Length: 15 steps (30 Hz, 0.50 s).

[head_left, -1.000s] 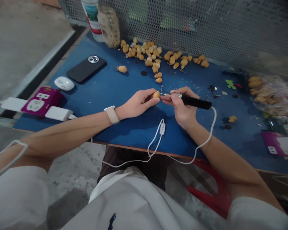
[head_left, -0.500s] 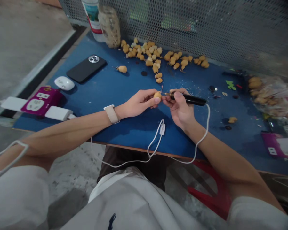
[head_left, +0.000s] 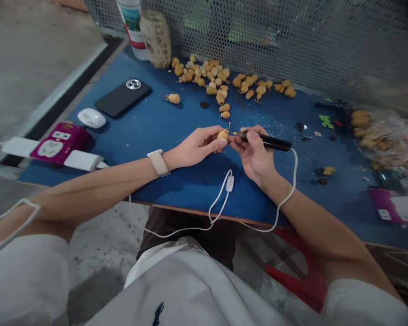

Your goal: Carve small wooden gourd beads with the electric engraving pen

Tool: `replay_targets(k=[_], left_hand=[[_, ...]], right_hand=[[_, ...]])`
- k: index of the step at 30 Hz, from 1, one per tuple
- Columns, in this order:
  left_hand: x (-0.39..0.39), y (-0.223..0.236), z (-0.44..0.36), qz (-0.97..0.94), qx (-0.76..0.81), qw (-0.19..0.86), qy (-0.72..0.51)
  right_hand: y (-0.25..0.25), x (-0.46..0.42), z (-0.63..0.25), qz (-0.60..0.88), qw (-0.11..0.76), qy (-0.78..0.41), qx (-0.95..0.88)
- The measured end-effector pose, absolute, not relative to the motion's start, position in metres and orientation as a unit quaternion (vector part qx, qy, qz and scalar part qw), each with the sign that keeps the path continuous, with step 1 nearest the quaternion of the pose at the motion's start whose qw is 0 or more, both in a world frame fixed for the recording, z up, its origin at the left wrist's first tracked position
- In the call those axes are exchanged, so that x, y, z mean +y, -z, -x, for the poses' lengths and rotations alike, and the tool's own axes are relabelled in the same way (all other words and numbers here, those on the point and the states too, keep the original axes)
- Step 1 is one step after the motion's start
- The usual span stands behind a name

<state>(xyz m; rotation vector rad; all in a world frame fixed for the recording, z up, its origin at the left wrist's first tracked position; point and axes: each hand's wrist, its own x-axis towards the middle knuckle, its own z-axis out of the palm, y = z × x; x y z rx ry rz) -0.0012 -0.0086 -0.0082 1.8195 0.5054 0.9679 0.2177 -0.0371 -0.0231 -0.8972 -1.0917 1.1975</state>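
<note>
Dim, even light – soft shadow under the left hand point(head_left: 195, 147), edges warped.

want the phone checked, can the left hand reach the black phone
Probably yes, once the left hand sets down the small tan gourd; nothing stands on the blue tabletop between it and the phone.

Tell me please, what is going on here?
A person sits at a blue table. Their left hand pinches a small tan gourd-shaped piece, and their right hand holds a black corded pen-shaped tool, its tip right at that piece. More tan pieces lie scattered beyond the hands, and a black phone lies to the left of them.
</note>
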Motion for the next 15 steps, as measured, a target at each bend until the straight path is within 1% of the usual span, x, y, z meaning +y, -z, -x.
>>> replay_targets(k=[6,11,15], left_hand=[[-0.0101,0.0075,0.0004,-0.743,0.213,0.492,-0.402],[-0.0119,0.0108,-0.0001,-0.718,0.231,0.516,-0.407],[-0.0123,0.0121,0.001,-0.738,0.275,0.477,-0.391]], right_hand=[[0.0179,-0.0396,-0.2183,0.379,0.615,-0.528,-0.447],[0.0155,-0.0419,-0.2203,0.372,0.627,-0.489,-0.479],[0.0193,-0.0441,-0.2172,0.377,0.632,-0.447,-0.509]])
